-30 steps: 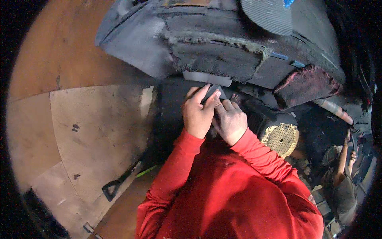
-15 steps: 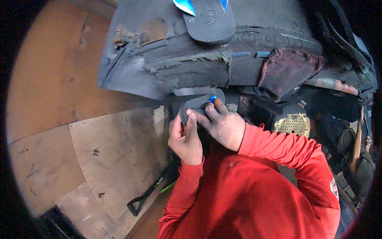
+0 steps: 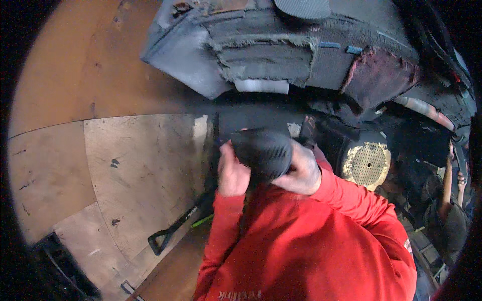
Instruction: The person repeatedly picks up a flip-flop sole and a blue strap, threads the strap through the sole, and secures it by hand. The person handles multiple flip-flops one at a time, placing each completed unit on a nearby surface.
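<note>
A dark rubber flip-flop (image 3: 262, 152) is between my two hands, close in front of my chest. Its dark, ridged surface faces up and is blurred by motion; no blue strap shows on it. My left hand (image 3: 233, 171) grips the left end with the thumb near the edge. At the right end, my right hand (image 3: 305, 169) is closed around the sole, some of its fingers hidden beneath. Beyond my hands, a second flip-flop (image 3: 304, 7) lies on the dark, worn bench (image 3: 361, 25), cut off by the upper picture edge.
Frayed cloth (image 3: 268, 61) and a reddish rag (image 3: 379, 78) cover the bench's front edge. Right of my hands stands a perforated yellowish disc (image 3: 365, 163). A black handle (image 3: 159, 242) lies by the wooden boards (image 3: 140, 170) at left. At far right another person's arm (image 3: 446, 183) shows.
The flip-flop has been turned over, so its blue strap has gone from sight. My right hand has shifted from the strap to the sole's right end. The view has tilted toward me.
</note>
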The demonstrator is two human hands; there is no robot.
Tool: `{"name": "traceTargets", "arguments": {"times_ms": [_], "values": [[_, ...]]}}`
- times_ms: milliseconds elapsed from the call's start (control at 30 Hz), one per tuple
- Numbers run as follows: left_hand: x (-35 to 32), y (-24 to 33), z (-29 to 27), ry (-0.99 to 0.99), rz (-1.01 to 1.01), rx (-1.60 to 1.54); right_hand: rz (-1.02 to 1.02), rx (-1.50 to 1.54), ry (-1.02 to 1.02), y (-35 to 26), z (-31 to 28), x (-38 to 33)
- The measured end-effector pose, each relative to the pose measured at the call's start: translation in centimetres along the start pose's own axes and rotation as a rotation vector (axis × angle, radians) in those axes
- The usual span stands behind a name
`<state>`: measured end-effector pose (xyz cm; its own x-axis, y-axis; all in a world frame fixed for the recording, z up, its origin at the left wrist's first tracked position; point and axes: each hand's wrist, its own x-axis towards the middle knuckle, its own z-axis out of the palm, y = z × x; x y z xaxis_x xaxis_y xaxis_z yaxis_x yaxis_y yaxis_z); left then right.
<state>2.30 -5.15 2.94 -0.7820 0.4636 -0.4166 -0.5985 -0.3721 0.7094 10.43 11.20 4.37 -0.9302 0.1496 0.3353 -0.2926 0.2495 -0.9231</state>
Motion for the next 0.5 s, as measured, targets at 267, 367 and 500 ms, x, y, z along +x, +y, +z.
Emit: {"name": "traceTargets", "arguments": {"times_ms": [267,367,500], "values": [[4.5,-3.0,2.6,-0.185,0.03,0.316,0.636,1.407,0.625,8.2,-2.5,-2.6],[5.9,-0.9,5.5,-0.177,0.12,0.559,0.695,1.477,0.679,9.3,-1.7,0.1],[4.0,3.0,6.9,-0.055,0.236,0.791,0.655,1.612,0.456,7.9,0.7,2.5]]}}
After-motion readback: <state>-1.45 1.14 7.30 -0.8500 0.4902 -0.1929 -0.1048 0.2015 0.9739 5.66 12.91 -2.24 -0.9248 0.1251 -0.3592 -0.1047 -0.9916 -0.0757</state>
